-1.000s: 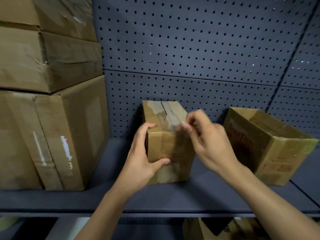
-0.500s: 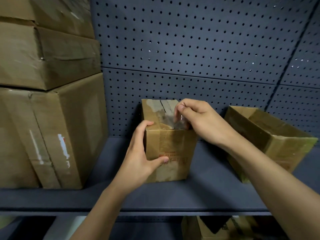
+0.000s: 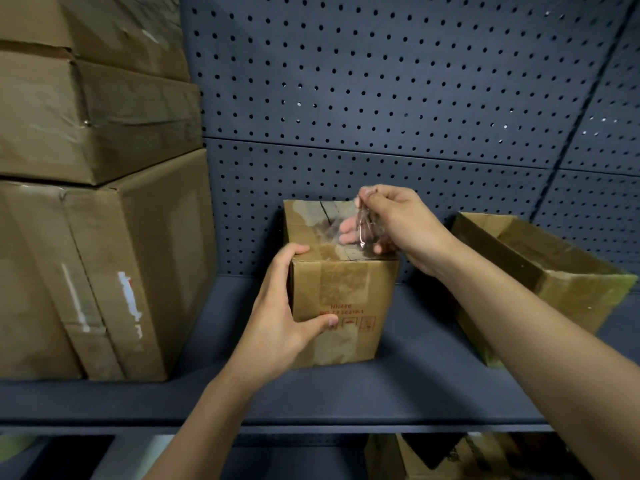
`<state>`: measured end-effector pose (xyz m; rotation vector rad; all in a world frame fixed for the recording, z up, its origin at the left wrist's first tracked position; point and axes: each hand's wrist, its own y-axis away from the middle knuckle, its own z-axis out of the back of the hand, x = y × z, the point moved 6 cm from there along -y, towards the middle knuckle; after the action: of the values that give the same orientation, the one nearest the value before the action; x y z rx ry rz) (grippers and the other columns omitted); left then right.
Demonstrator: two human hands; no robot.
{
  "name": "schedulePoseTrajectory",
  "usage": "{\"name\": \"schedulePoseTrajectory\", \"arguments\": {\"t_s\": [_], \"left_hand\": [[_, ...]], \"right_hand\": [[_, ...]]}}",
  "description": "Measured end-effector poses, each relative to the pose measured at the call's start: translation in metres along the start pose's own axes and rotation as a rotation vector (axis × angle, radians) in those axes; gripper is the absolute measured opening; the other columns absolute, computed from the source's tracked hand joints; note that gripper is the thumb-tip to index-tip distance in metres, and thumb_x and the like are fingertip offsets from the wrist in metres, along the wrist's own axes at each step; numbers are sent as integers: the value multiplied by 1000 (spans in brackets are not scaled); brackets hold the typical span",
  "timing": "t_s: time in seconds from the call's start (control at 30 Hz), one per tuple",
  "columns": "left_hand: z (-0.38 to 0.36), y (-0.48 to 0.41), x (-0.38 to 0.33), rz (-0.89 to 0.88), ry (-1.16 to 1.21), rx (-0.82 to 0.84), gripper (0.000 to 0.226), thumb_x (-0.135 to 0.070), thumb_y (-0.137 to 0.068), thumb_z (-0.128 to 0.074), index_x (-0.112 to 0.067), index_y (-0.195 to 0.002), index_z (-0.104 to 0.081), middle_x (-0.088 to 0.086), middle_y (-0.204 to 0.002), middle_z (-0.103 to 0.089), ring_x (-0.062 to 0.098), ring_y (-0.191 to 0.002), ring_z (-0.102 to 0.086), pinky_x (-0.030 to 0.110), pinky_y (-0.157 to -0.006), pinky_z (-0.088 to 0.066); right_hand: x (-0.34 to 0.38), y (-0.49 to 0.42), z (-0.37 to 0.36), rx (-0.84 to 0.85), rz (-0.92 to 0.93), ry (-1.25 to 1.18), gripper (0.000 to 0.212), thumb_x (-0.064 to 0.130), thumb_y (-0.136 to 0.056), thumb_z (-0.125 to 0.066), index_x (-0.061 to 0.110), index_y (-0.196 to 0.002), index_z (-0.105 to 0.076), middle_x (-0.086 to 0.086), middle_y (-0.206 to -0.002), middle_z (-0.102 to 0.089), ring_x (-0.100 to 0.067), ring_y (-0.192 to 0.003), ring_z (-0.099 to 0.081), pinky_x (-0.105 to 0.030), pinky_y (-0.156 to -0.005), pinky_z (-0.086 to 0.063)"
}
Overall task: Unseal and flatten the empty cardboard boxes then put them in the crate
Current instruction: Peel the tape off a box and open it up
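Note:
A small sealed cardboard box [image 3: 349,296] with red print stands upright on the dark shelf [image 3: 415,382]. My left hand [image 3: 284,317] grips its near left corner, thumb across the front face. Above the box top, my right hand [image 3: 391,220] pinches a strip of clear tape [image 3: 346,226], which is lifted off the back part of the top seam. The front part of the tape still lies on the box. No crate is in view.
An open, empty cardboard box [image 3: 540,275] lies tilted on the shelf to the right. Large sealed boxes [image 3: 97,265] are stacked at the left. A perforated dark panel [image 3: 398,98] forms the back wall. More cardboard [image 3: 433,455] shows on the level below.
My right hand moved from the front top edge of the small box toward the back and up, peeling the clear tape off the top. The left hand kept its hold.

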<state>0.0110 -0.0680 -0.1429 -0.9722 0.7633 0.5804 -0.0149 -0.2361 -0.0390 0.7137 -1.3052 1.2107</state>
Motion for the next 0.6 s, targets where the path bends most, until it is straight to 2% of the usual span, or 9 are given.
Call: {"name": "schedulePoseTrajectory", "arguments": {"t_s": [0.13,0.23,0.33,0.43,0.53,0.6], "left_hand": [[1,-1,1,4,5,-1,93,-21,-70,-89,-56,-132,-28,-12,-138,-49,10,-126,-52,43,-105,-47],[1,1,0,-4,4,-2,92,-21,-71,-89,-55,-132,-29,-12,-140,-48,11,-127,-51,43,-106,-46],[1,3,-1,-18,-10,-2,91,-22,-72,-88,-55,-132,-28,-13,-142,-45,10,-128,-50,42,-107,-45],[1,2,0,-19,-11,-1,91,-22,-73,-87,-54,-133,-28,-13,-142,-45,10,-129,-49,43,-108,-45],[1,3,0,-19,-3,0,90,-23,-73,-87,-53,-134,-28,-12,-143,-45,12,-130,-49,43,-108,-45],[0,4,0,-26,-3,1,90,-24,-74,-87,-52,-135,-28,-12,-143,-45,12,-130,-49,43,-108,-45]], "right_hand": [[-5,-12,-1,-47,-38,-90,26,26,-106,-44,9,-89,-54,-15,-73,-70,-27,-62,-70,-23,-42,-50],[-6,-22,4,-144,-27,-170,28,22,-107,-42,6,-86,-54,-11,-68,-60,-20,-53,-64,-27,-50,-57],[-5,-29,6,-216,-12,-214,29,21,-107,-41,6,-86,-53,-7,-63,-51,-20,-51,-55,-28,-52,-56],[-3,-31,3,-172,-20,-112,27,23,-107,-42,6,-92,-56,-6,-67,-49,-21,-57,-53,-30,-55,-50],[0,-30,-2,-80,-52,23,22,21,-103,-45,7,-106,-61,0,-83,-53,-17,-64,-51,-27,-56,-45],[5,-29,-8,-12,-18,102,20,24,-97,-50,12,-105,-64,6,-91,-53,-14,-73,-48,-27,-65,-41]]}}
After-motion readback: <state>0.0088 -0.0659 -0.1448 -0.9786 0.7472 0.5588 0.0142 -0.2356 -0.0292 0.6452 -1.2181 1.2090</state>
